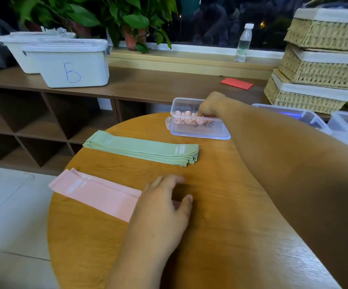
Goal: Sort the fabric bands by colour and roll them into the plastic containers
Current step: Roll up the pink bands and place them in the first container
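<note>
Rolled bands (186, 118) sit in the container (210, 133), behind the far stack (141, 150) and near stack (98, 190).

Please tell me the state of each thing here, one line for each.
clear plastic container, open on top, partly filled
rolled pink bands, rolled, inside the container
green bands, flat, stacked, unrolled
flat pink bands, unrolled, stacked
left hand, open, resting on the flat pink bands
right hand, reaching into the container, grip unclear
water bottle, upright, capped
white bin marked B, lid on
</note>
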`<state>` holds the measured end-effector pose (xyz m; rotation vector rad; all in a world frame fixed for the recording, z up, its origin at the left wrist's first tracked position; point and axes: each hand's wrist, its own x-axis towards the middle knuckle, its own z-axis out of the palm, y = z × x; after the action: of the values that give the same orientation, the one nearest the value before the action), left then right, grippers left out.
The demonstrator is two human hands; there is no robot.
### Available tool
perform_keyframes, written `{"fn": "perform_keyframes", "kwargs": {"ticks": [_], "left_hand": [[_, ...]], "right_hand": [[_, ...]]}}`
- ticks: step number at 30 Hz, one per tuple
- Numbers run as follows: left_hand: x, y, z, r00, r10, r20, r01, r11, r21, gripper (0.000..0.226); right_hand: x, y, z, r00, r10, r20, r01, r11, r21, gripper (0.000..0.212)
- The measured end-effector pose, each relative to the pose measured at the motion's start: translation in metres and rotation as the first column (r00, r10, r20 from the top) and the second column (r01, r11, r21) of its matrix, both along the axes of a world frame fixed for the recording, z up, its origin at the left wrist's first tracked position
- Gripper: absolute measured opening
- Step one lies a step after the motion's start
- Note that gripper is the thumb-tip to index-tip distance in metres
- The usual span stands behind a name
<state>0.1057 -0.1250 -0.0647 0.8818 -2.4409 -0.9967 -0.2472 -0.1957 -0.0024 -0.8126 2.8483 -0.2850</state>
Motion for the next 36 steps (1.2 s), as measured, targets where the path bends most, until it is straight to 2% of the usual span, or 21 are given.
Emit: {"fn": "perform_keyframes", "kwargs": {"ticks": [4, 9, 12, 14, 16, 18, 21, 24, 27, 31, 36], "left_hand": [[0.003, 0.0, 0.002, 1.0, -0.002, 0.004, 0.002, 1.0, 0.011, 0.043], [0.004, 0.001, 0.004, 1.0, -0.008, 0.018, 0.008, 1.0, 0.011, 0.042], [0.004, 0.002, 0.004, 1.0, 0.0, 0.028, 0.0, 1.0, 0.017, 0.042], [0.004, 0.002, 0.004, 1.0, 0.003, 0.029, -0.003, 1.0, 0.006, 0.041], [0.006, 0.002, 0.004, 1.0, 0.009, 0.027, -0.009, 1.0, -0.005, 0.036], [0.008, 0.0, 0.004, 0.998, 0.051, 0.035, -0.05, 0.998, -0.029, 0.025], [0.015, -0.002, 0.008, 0.983, 0.137, 0.126, -0.134, 0.99, -0.034, 0.008], [0.022, 0.003, 0.013, 0.964, 0.117, 0.24, -0.121, 0.993, 0.005, 0.018], [0.027, 0.009, 0.017, 0.947, 0.089, 0.308, -0.093, 0.996, 0.0, 0.031], [0.027, 0.012, 0.019, 0.943, 0.088, 0.32, -0.088, 0.996, -0.015, 0.023], [0.017, 0.027, 0.026, 0.949, 0.112, 0.294, -0.098, 0.993, -0.064, 0.023]], "right_hand": [[0.002, 0.0, 0.002, 0.995, 0.043, 0.088, -0.043, 0.999, -0.004, 0.032], [0.005, 0.002, 0.002, 0.995, 0.038, 0.092, -0.041, 0.999, 0.026, 0.038], [0.01, 0.004, 0.008, 0.992, 0.091, 0.084, -0.099, 0.991, 0.088, 0.03], [0.01, 0.007, 0.013, 0.992, 0.116, 0.05, -0.121, 0.988, 0.095, 0.02], [0.011, 0.012, 0.016, 0.991, 0.126, -0.055, -0.121, 0.989, 0.089, 0.02], [0.011, 0.021, 0.015, 0.984, 0.112, -0.142, -0.116, 0.993, -0.021, 0.02], [0.022, 0.038, 0.011, 0.979, 0.126, -0.16, -0.171, 0.935, -0.31, 0.013], [0.058, 0.069, 0.007, 0.968, 0.162, -0.191, -0.238, 0.835, -0.496, 0.013], [0.101, 0.106, -0.003, 0.96, 0.211, -0.183, -0.279, 0.761, -0.586, 0.01], [0.148, 0.163, -0.028, 0.944, 0.319, -0.082, -0.298, 0.722, -0.624, 0.008], [0.18, 0.232, -0.056, 0.915, 0.385, 0.122, -0.202, 0.698, -0.687, 0.007]]}}
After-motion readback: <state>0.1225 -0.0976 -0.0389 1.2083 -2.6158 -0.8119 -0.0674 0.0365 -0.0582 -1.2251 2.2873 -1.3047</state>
